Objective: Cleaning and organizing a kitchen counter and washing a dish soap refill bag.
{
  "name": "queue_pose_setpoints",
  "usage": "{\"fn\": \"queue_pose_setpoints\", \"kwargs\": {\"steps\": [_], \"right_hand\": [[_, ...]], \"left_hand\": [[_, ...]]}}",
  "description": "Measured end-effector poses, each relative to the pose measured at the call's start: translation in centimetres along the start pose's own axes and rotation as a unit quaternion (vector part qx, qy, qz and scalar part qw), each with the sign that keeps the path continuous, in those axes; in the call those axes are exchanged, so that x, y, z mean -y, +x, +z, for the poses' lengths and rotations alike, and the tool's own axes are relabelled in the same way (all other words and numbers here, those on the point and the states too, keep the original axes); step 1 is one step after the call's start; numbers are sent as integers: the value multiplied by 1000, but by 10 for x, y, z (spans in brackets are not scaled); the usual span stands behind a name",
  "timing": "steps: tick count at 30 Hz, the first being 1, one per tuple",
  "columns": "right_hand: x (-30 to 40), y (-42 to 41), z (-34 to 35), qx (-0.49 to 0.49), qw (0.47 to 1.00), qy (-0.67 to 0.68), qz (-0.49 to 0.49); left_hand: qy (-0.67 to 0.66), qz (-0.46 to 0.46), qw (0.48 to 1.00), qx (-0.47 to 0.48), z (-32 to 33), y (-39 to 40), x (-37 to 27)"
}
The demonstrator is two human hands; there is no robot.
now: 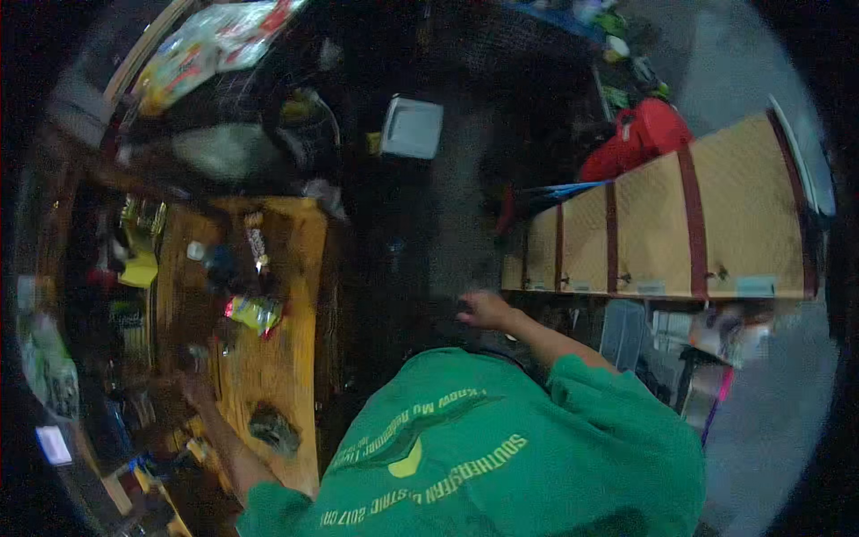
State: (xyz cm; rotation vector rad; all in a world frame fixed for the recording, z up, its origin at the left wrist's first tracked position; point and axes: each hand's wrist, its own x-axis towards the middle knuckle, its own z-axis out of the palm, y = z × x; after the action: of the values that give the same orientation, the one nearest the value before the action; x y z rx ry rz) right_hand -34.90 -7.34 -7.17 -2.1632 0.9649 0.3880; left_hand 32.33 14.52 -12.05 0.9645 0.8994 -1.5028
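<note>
My left hand (192,382) is blurred and dim over the left part of a wooden tabletop (298,362); whether it holds anything cannot be made out. Near it lie a yellow and pink packet (256,314) and a dark crumpled thing (274,428). Farther up the wood are a wrapped bar or narrow packet (256,238), a small white object (195,251) and a dark blue object (220,263). My right hand (484,310) hangs over the dark floor in front of my green shirt, its fingers curled around a small dark thing that I cannot identify.
Tan cabinet doors (651,221) with dark red strips stand at the right, beside a red bag or cloth (634,137). A white square container (412,127) is ahead. Plastic bags (221,43) lie at the upper left. A clear plastic bin (623,332) sits below the cabinets.
</note>
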Motion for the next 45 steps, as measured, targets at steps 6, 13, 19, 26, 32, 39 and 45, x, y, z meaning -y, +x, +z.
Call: {"fn": "queue_pose_setpoints", "kwargs": {"steps": [6, 13, 19, 26, 32, 39, 45], "right_hand": [[-10, -8, 10, -15, 999, 19, 41], [0, 1, 20, 102, 994, 14, 20], [-19, 2, 4, 62, 996, 34, 47], [-41, -4, 15, 117, 993, 2, 33], [-44, -26, 19, 95, 992, -14, 77], [-87, -16, 55, 104, 986, 72, 109], [-79, -24, 57, 93, 977, 118, 152]], "left_hand": [[311, 212, 926, -17, -71, 2, 203], [530, 453, 704, -134, -157, -29, 258], [582, 441, 643, -231, -104, -64, 184], [570, 404, 654, -290, -121, -27, 65], [552, 387, 550, -493, -88, -26, 44], [588, 278, 477, -591, -117, -30, -8], [744, 470, -110, -461, -112, 3, -32]]}}
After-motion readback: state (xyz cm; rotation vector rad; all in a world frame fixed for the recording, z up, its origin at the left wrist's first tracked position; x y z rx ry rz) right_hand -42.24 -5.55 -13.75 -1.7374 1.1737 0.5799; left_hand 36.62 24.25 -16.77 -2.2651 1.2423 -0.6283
